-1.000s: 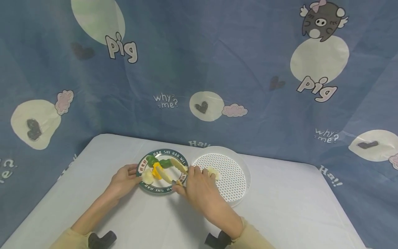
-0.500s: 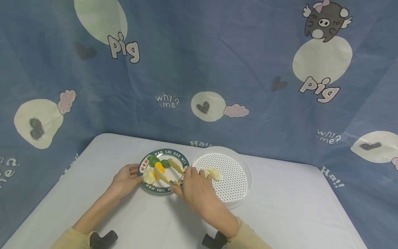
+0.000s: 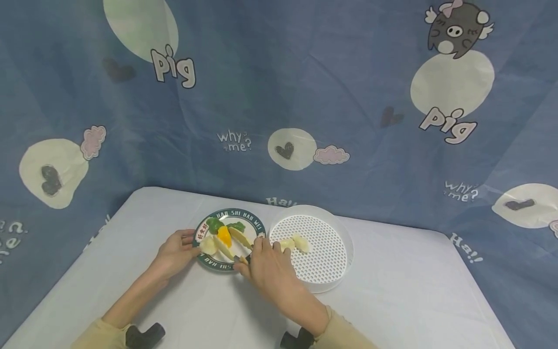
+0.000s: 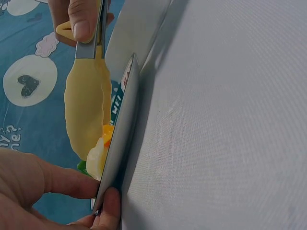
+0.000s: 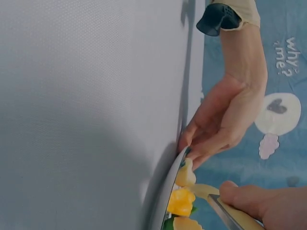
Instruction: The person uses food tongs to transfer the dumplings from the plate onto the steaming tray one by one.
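"Right hand (image 3: 274,271) and tongs (image 3: 240,238) have shifted slightly toward nine o'clock since half a second ago; the gap between the tongs' tips has narrowed. Report the head view."

"Use the plate (image 3: 250,217) as the dial, twelve at its far edge. Left hand (image 3: 175,252) pinches the rim at nine o'clock. Right hand, at four o'clock, is curled around the tongs. Yellow piece (image 3: 224,236) lies near the dial centre, between the tips; contact cannot be confirmed. Pale piece (image 3: 208,245) sits toward nine, green pieces (image 3: 214,225) at eleven and one. White perforated tray (image 3: 324,257), just beside the plate at three o'clock, carries pale slices (image 3: 301,243) toward its own nine o'clock."

"Left wrist view?"

"Plate appears edge-on. Left hand, at eight o'clock, has its rim between the digits. Right hand, at eleven, holds the tongs, tips angled down toward the plate."

"Right wrist view?"

"Right hand at four o'clock, thumb against the tongs. Left hand at three, gripping the rim. Yellow piece at six, on the plate."
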Tool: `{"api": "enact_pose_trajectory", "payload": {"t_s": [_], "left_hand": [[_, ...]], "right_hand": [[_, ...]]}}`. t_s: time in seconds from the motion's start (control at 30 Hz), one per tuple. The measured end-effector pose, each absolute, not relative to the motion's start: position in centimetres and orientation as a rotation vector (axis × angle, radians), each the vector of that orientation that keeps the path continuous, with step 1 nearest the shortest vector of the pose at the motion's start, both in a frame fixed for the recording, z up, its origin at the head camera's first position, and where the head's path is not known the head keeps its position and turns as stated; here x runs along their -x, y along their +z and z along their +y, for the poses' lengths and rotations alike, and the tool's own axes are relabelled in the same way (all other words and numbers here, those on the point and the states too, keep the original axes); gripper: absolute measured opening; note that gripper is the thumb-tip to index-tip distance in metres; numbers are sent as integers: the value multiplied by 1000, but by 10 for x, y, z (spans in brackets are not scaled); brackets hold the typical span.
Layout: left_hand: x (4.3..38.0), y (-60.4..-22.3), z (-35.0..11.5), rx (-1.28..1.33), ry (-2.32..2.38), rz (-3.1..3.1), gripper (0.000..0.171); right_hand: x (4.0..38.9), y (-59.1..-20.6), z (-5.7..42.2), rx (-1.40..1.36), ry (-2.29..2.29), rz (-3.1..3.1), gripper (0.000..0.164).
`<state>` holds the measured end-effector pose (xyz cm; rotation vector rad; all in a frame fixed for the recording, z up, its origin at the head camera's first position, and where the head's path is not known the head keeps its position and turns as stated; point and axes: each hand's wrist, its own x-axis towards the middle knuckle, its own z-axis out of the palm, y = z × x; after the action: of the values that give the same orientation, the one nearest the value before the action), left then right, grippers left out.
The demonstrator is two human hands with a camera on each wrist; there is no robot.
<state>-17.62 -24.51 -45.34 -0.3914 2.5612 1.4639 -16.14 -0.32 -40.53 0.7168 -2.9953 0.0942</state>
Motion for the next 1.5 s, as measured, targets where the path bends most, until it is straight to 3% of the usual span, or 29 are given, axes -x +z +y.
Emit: {"api": "enact_pose_trajectory", "payload": {"t_s": [1.5], "left_hand": [[178, -454, -245, 391, 1468, 2549, 72]], "right_hand": [[157, -413, -3, -712, 30, -2993, 65]]}}
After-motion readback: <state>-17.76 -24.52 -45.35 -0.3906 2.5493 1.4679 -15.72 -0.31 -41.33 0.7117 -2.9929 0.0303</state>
